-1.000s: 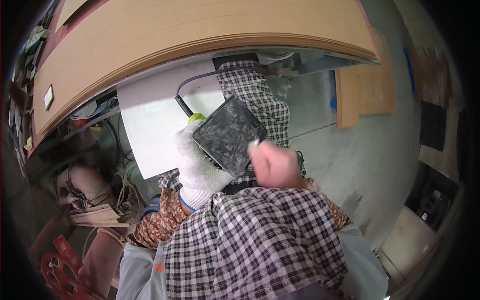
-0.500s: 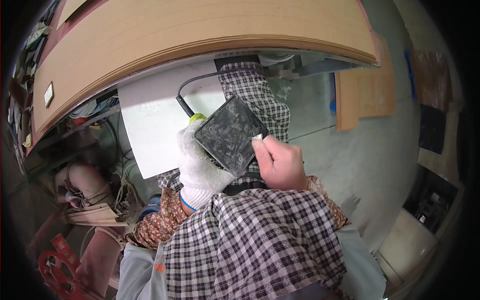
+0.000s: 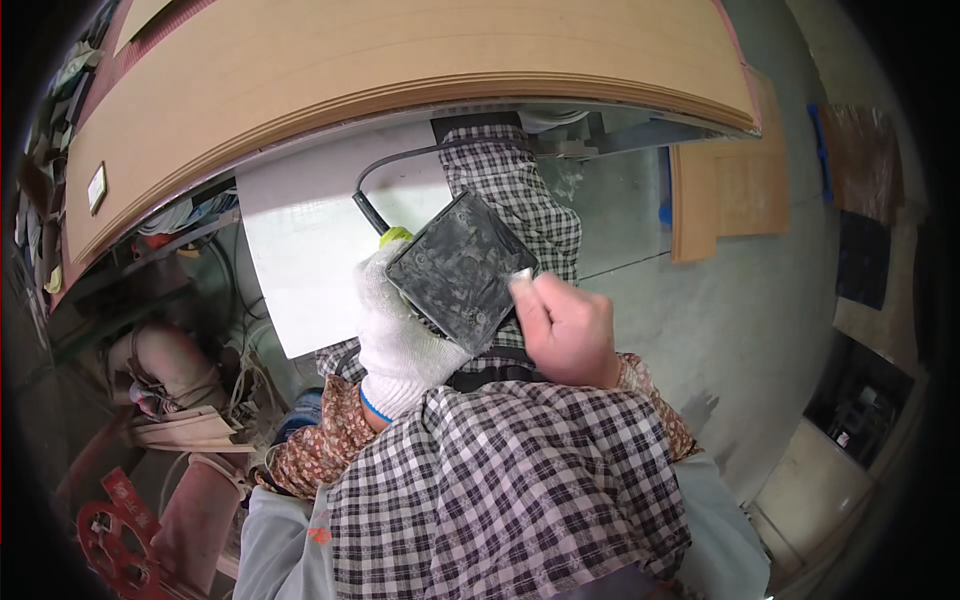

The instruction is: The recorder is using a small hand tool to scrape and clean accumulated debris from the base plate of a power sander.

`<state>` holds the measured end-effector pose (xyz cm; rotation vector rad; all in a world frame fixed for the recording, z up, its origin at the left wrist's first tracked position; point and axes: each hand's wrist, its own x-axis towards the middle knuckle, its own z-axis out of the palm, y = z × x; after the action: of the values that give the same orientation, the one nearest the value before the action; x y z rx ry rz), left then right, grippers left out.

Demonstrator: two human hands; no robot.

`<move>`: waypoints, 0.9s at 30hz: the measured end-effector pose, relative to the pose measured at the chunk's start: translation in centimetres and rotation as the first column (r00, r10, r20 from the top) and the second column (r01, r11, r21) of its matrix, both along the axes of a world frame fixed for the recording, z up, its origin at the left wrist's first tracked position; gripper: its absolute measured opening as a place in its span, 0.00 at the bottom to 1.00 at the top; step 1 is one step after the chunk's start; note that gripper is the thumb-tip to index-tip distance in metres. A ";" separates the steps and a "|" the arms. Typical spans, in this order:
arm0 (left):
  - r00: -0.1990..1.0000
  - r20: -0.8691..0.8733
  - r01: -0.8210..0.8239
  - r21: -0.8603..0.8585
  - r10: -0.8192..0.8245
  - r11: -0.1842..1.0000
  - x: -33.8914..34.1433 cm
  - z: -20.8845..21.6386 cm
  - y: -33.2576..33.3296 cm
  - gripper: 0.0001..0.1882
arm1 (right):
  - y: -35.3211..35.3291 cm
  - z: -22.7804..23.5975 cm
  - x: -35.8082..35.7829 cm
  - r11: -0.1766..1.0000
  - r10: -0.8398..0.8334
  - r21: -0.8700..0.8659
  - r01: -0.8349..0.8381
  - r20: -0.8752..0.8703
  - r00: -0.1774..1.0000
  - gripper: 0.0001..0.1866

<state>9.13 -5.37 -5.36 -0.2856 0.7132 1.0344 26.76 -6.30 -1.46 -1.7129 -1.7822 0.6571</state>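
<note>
My left hand [image 3: 395,335], in a white knit glove, grips a corded power sander turned over so that its dark square pad [image 3: 460,268] faces up. A black cable [image 3: 400,160] runs from the tool toward the bench. My bare right hand [image 3: 565,330] pinches a small pale scrap [image 3: 521,274] at the pad's right corner, touching the pad's edge. Both hands are over my lap, above checked fabric.
A thick stack of tan boards [image 3: 400,70] spans the top. A white sheet [image 3: 300,250] lies below it to the left. Smaller tan boards [image 3: 725,195] rest on the grey concrete floor [image 3: 720,330] at right. Cables, rolls and a red tool [image 3: 115,520] crowd the lower left.
My right hand has moved up from the pad's lower right edge to its right corner, fingertips pinching the pale scrap there. The left hand and the tool have barely moved.
</note>
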 end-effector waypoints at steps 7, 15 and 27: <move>0.999 0.047 -0.003 -0.050 0.005 0.999 0.0 1.4 0.6 0.27 | -0.4 0.4 0.1 0.981 0.176 0.081 -0.176 0.008 0.984 0.18; 0.988 0.153 0.010 -0.086 0.003 0.996 0.2 2.7 1.5 0.38 | 1.0 -1.1 1.6 0.992 0.097 0.079 -0.099 0.038 0.995 0.19; 0.980 -0.195 0.047 0.040 -0.038 0.998 0.5 2.0 0.8 0.53 | -0.1 1.2 -0.4 0.973 0.233 0.027 -0.231 -0.100 0.967 0.19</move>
<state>9.61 -4.58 -3.40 -0.1308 0.8667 1.0449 26.39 -6.36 -0.28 -1.4450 -1.9256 0.8128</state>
